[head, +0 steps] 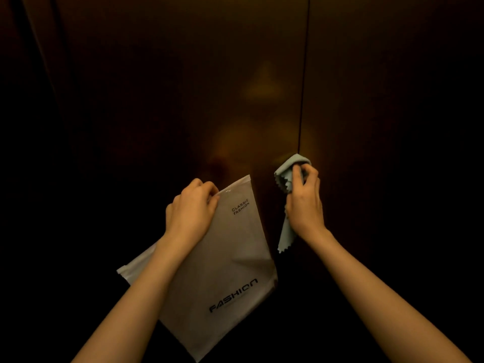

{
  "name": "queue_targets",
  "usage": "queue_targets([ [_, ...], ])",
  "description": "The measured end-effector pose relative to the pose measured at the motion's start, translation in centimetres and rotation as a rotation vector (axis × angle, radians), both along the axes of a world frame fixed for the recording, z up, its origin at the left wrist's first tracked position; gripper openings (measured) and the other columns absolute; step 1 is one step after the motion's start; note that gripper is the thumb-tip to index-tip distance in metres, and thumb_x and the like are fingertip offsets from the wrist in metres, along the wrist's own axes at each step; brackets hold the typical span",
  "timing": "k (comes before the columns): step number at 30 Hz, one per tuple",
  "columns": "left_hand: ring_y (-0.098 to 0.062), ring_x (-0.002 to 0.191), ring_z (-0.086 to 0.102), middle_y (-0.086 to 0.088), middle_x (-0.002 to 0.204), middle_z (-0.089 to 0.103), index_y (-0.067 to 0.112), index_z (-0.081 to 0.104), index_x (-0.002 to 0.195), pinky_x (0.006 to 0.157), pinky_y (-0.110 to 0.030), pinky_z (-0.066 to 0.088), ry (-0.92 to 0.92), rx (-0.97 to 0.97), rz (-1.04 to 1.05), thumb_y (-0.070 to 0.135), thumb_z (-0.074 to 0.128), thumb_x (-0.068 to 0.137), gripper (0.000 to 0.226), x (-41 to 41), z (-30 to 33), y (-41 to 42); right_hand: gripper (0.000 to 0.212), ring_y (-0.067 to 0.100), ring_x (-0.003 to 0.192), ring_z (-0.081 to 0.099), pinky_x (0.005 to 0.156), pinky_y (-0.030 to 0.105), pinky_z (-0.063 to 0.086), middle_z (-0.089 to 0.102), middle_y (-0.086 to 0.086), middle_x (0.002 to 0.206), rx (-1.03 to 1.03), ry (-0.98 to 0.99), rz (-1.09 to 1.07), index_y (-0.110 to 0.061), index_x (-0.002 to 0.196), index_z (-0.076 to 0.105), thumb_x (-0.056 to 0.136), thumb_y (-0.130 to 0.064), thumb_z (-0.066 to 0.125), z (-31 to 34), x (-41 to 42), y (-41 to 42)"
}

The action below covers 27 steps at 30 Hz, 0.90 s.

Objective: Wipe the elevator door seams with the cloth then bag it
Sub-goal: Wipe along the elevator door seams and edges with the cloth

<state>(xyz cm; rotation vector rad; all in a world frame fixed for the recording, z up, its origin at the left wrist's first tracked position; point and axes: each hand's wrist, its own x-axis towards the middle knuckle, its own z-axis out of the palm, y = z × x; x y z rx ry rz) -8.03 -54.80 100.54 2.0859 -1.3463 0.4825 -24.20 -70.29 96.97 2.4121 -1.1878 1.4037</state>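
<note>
A dark brown elevator door fills the view, with its thin vertical centre seam running down right of the middle. My right hand grips a pale blue-grey cloth with zigzag edges. The cloth's bunched top touches the door at the seam, and a loose corner hangs below my palm. My left hand pinches the top edge of a frosted grey plastic bag printed "FASHION". The bag hangs flat in front of the door, left of the cloth.
A second vertical line, the door's left frame edge, shows dimly at the far left. The light is low and the lower part of the view is black. Faint reflections of my hands show on the door.
</note>
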Motion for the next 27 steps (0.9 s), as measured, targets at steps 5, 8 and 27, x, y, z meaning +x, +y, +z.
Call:
queue_targets([
  [5, -0.025, 0.092, 0.058, 0.004, 0.101, 0.054, 0.028, 0.058, 0.101, 0.075, -0.045, 0.052, -0.021, -0.034, 0.029, 0.038, 0.048, 0.093, 0.017, 0.4, 6.6, 0.9, 0.063, 0.034, 0.124, 0.037, 0.092, 0.038, 0.048, 0.026, 0.02, 0.143, -0.052, -0.056, 0.002, -0.001, 0.144, 0.026, 0.088, 0.002, 0.052, 8.5, 0.4, -0.4],
  [8, -0.025, 0.092, 0.058, 0.004, 0.102, 0.054, 0.028, 0.059, 0.103, 0.075, -0.044, 0.052, -0.043, -0.065, 0.042, 0.038, 0.048, 0.093, 0.018, 0.5, 9.1, 1.4, 0.063, 0.034, 0.125, 0.036, 0.094, 0.038, 0.048, 0.025, 0.019, 0.143, -0.084, -0.085, 0.001, -0.002, 0.144, 0.026, 0.088, 0.0, 0.053, 12.3, 0.5, -0.7],
  [27, -0.022, 0.088, 0.057, 0.004, 0.099, 0.057, 0.023, 0.055, 0.099, 0.067, -0.036, 0.044, -0.256, -0.341, 0.033, 0.036, 0.05, 0.094, 0.015, 0.6, 22.1, 0.0, 0.059, 0.037, 0.119, 0.035, 0.096, 0.042, 0.04, 0.028, 0.017, 0.141, -0.398, -0.026, -0.164, -0.006, 0.137, 0.034, 0.083, -0.008, 0.059, 34.1, 0.4, -3.9],
])
